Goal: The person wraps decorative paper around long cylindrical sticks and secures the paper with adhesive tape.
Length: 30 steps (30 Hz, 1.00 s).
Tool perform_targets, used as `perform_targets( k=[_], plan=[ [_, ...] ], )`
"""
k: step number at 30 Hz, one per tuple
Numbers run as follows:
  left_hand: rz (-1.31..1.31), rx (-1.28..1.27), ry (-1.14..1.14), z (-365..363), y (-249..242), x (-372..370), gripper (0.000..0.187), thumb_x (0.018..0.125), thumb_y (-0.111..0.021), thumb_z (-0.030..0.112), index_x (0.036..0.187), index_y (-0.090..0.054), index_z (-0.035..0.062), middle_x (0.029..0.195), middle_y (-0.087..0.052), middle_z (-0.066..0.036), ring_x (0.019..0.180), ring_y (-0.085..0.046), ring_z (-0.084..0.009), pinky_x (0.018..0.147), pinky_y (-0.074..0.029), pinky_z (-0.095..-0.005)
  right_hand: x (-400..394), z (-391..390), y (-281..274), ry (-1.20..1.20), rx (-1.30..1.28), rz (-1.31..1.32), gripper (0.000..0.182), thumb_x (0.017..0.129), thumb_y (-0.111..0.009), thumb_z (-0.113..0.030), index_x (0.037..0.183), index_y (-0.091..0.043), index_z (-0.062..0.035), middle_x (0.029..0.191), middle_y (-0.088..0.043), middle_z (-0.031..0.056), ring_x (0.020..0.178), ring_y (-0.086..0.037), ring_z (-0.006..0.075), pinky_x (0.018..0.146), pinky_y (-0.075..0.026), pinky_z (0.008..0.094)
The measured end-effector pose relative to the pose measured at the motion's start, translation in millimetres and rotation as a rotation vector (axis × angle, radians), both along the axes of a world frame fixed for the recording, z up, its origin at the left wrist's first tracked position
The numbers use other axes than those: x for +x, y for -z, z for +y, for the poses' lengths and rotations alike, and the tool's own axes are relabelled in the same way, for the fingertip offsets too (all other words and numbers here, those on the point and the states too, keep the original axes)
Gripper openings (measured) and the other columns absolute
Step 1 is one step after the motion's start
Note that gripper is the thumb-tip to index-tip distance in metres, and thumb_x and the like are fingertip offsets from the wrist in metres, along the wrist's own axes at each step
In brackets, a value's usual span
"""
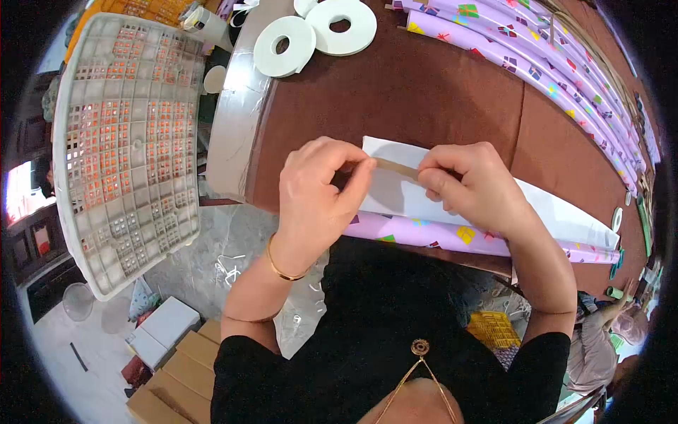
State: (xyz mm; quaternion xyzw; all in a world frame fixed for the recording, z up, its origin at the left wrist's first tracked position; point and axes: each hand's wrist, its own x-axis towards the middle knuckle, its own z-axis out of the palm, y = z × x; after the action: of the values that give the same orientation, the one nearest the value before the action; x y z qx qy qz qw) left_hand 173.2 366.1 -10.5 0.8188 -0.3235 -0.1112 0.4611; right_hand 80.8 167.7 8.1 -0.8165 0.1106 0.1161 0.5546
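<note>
Between my two hands stretches a narrow tan strip (397,168) that looks like tape. My left hand (321,185) pinches one end of it between thumb and forefinger. The other end is in my right hand (474,182), whose fingers are curled closed around it. Right below the strip lies the white underside of a sheet of wrapping paper (565,212). Its rolled part, a lilac roll with colourful gift prints (441,234), runs along the table edge nearest me.
Two white tape rolls (346,27) lie on the brown tabletop (318,106) at the upper left. Several lilac wrapping rolls (494,53) are at the far right. A grey plastic crate (134,148) stands left of the table, cardboard boxes (187,367) below it. A person (593,346) is at the lower right.
</note>
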Motion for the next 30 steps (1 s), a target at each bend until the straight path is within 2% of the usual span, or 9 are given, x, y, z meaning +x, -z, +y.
perform_targets(
  k=[2, 5, 8, 11, 13, 19, 30],
  plan=[
    [-0.030, 0.022, -0.037, -2.9, -1.2, 2.6, 0.007, 0.080, -0.069, 0.002, 0.081, -0.064, -0.0026, 0.075, -0.061, -0.007, 0.064, -0.057, -0.0112, 0.058, -0.045, -0.0255, -0.1, -1.1, -1.8, 0.022, -0.004, 0.010, 0.015, 0.086, -0.058, -0.010, 0.083, -0.064, 0.0027, 0.062, -0.061, 0.0058, 0.052, -0.055, 0.0095, 0.050, -0.044, 0.0243],
    [0.062, 0.039, -0.080, -6.0, -3.0, 7.0, 0.007, 0.079, -0.069, 0.002, 0.079, -0.063, -0.0029, 0.073, -0.060, -0.006, 0.062, -0.056, -0.0110, 0.057, -0.044, -0.0255, -1.0, -4.6, -2.3, 0.036, -0.052, -0.002, 0.016, 0.085, -0.059, -0.011, 0.082, -0.064, 0.0030, 0.059, -0.059, 0.0064, 0.052, -0.055, 0.0102, 0.049, -0.044, 0.0257],
    [0.048, 0.069, -0.065, -6.1, -3.7, 11.9, 0.007, 0.078, -0.068, 0.001, 0.078, -0.063, -0.0029, 0.071, -0.060, -0.006, 0.061, -0.055, -0.0107, 0.055, -0.043, -0.0255, -3.2, -9.7, 0.6, 0.006, -0.187, 0.001, 0.017, 0.084, -0.060, -0.013, 0.080, -0.065, 0.0026, 0.057, -0.058, 0.0074, 0.050, -0.055, 0.0117, 0.049, -0.043, 0.0278],
    [0.057, 0.112, -0.093, -5.9, -5.6, 15.7, 0.007, 0.077, -0.068, 0.002, 0.078, -0.062, -0.0028, 0.070, -0.059, -0.006, 0.059, -0.053, -0.0104, 0.054, -0.042, -0.0257, -3.9, -10.0, -3.4, 0.028, -0.255, 0.006, 0.019, 0.084, -0.061, -0.014, 0.076, -0.064, 0.0035, 0.055, -0.056, 0.0102, 0.049, -0.053, 0.0148, 0.049, -0.042, 0.0306],
    [0.029, 0.136, -0.117, -6.1, -6.9, 17.4, 0.009, 0.075, -0.069, 0.003, 0.073, -0.061, -0.0007, 0.068, -0.059, -0.008, 0.056, -0.058, -0.0174, 0.053, -0.047, -0.0288, -4.8, -9.1, -3.8, 0.043, -0.329, -0.008, 0.023, 0.083, -0.063, -0.015, 0.072, -0.062, 0.0051, 0.054, -0.053, 0.0143, 0.046, -0.051, 0.0195, 0.049, -0.041, 0.0329],
    [0.000, 0.180, -0.101, -7.7, -4.7, 17.6, 0.011, 0.075, -0.070, 0.004, 0.071, -0.060, -0.0007, 0.066, -0.059, -0.008, 0.055, -0.057, -0.0175, 0.052, -0.046, -0.0290, -3.3, -9.6, 1.8, 0.037, -0.426, -0.015, 0.027, 0.082, -0.065, -0.017, 0.069, -0.061, 0.0061, 0.055, -0.051, 0.0200, 0.046, -0.052, 0.0288, 0.049, -0.040, 0.0366],
    [-0.045, 0.191, -0.102, -10.6, 0.2, 18.2, 0.013, 0.073, -0.070, 0.005, 0.068, -0.059, 0.0016, 0.063, -0.057, -0.008, 0.055, -0.057, -0.0209, 0.053, -0.045, -0.0328, -0.7, -6.1, 4.4, 0.072, -0.487, 0.004, 0.028, 0.082, -0.062, -0.017, 0.068, -0.062, 0.0064, 0.055, -0.054, 0.0197, 0.048, -0.055, 0.0326, 0.050, -0.043, 0.0376]
  ],
)
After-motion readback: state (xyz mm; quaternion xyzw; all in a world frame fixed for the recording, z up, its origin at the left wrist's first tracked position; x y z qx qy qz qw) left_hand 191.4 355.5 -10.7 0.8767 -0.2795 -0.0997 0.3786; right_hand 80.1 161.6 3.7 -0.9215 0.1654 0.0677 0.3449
